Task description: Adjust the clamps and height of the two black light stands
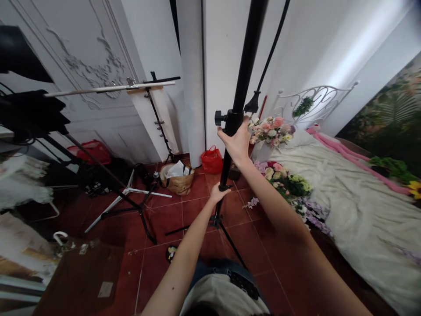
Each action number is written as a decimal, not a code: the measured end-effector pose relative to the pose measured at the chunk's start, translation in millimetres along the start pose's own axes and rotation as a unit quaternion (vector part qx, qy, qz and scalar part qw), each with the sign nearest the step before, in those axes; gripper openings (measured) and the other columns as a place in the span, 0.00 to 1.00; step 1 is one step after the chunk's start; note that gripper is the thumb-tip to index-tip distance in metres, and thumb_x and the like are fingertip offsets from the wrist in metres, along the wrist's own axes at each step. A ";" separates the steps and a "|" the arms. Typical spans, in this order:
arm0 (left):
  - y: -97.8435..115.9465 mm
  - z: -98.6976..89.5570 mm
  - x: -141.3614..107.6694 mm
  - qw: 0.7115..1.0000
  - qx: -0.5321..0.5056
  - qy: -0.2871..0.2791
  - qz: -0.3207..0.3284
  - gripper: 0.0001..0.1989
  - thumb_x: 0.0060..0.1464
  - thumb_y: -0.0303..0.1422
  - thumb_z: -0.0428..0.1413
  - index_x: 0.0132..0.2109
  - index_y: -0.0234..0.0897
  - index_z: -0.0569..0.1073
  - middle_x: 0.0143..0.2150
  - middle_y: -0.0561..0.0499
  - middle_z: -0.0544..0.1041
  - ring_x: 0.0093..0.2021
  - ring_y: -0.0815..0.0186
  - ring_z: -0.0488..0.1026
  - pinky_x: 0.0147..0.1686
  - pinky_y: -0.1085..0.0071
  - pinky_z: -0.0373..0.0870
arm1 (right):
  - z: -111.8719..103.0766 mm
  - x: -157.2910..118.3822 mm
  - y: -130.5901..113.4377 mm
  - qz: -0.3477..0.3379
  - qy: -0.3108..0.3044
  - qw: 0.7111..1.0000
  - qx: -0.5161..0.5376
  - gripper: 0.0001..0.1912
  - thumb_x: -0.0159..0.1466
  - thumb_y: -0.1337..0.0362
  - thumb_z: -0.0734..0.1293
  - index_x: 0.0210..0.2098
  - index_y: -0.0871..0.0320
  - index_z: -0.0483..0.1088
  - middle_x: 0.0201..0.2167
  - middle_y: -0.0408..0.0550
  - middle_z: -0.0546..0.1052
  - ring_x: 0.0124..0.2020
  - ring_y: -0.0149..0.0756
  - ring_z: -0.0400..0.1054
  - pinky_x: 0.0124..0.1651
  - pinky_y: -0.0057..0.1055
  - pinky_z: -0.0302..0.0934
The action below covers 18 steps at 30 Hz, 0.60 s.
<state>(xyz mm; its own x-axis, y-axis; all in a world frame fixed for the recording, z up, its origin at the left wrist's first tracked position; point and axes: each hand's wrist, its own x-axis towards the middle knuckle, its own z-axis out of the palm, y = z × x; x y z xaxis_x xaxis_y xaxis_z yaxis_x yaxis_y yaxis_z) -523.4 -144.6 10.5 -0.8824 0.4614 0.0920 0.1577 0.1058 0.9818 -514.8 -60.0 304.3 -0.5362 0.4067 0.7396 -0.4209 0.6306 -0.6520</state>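
Note:
A black light stand (pixel 250 57) rises in front of me, slightly tilted in view, its tripod legs (pixel 233 245) spread on the tiled floor. My left hand (pixel 218 193) is closed around the lower part of its pole at a collar. Higher up, my right hand (pixel 237 141) grips the stand just under the upper collar, thumb beneath the black tightening knob (pixel 219 118); some of its fingers are hidden behind the pole. A black power plug (pixel 252 104) hangs on its cable beside the collar, close to my right hand.
Bouquets of artificial flowers (pixel 271 131) and a bed with a cream cover (pixel 348 197) are at right. A red bag (pixel 211 160) and a woven basket (pixel 179 181) stand beyond the stand. Another tripod (pixel 141 210) and a cardboard box (pixel 85 276) occupy the left.

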 end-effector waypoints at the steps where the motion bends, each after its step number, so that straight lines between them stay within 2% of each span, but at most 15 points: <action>1: -2.4 2.3 1.7 1.000 -0.006 0.006 -0.007 0.17 0.34 0.35 0.65 0.33 0.32 0.72 0.30 0.51 0.75 0.32 0.68 0.71 0.34 0.71 0.68 | 0.7 -3.8 1.3 0.004 0.003 1.000 -0.003 0.29 0.56 0.51 0.66 0.52 0.54 0.53 0.41 0.49 0.70 0.42 0.41 0.68 0.46 0.41 0.63; 6: -3.1 11.4 7.1 0.998 -0.027 0.042 -0.037 0.13 0.30 0.24 0.62 0.30 0.33 0.72 0.27 0.54 0.73 0.28 0.69 0.70 0.32 0.72 0.67 | -7.2 -22.5 19.6 0.024 -0.075 0.997 -0.004 0.22 0.50 0.57 0.70 0.41 0.58 0.61 0.33 0.46 0.71 0.35 0.37 0.68 0.43 0.38 0.64; 9: 0.2 12.6 6.3 0.997 -0.033 0.052 -0.053 0.13 0.28 0.23 0.62 0.29 0.33 0.73 0.26 0.54 0.73 0.28 0.69 0.69 0.31 0.73 0.66 | -9.8 -38.7 32.8 0.047 -0.105 0.993 0.016 0.24 0.47 0.58 0.71 0.39 0.59 0.61 0.31 0.45 0.71 0.33 0.36 0.67 0.41 0.37 0.64; 12: 5.6 11.7 4.5 0.996 -0.030 0.052 -0.064 0.13 0.29 0.22 0.62 0.29 0.33 0.73 0.26 0.53 0.74 0.27 0.68 0.70 0.31 0.72 0.67 | -3.9 -65.1 42.6 0.094 -0.101 0.990 0.017 0.27 0.47 0.58 0.71 0.42 0.58 0.60 0.32 0.44 0.73 0.33 0.36 0.68 0.40 0.36 0.64; 15: 12.5 10.4 2.8 0.994 -0.022 0.054 -0.091 0.14 0.29 0.22 0.63 0.30 0.33 0.75 0.26 0.52 0.75 0.29 0.65 0.72 0.33 0.69 0.69 | 5.0 -94.7 50.9 0.157 -0.072 0.985 -0.008 0.29 0.47 0.58 0.71 0.46 0.57 0.59 0.34 0.46 0.75 0.34 0.37 0.70 0.40 0.34 0.64; 18: 18.3 9.5 1.1 0.990 -0.032 0.060 -0.126 0.15 0.27 0.21 0.64 0.30 0.34 0.75 0.27 0.50 0.77 0.33 0.61 0.74 0.36 0.66 0.70 | 8.0 -115.6 63.6 0.187 -0.072 0.979 -0.024 0.26 0.47 0.59 0.70 0.44 0.58 0.62 0.34 0.48 0.76 0.35 0.38 0.70 0.40 0.33 0.64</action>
<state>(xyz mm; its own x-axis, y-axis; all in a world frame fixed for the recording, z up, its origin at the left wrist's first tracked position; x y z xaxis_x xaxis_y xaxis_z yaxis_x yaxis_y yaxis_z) -517.2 -133.7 27.0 -0.9368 0.3195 -0.1427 -0.0999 0.1466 0.9841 -485.5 -72.2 176.0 -0.7461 0.5193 0.4168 -0.1422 0.4872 -0.8616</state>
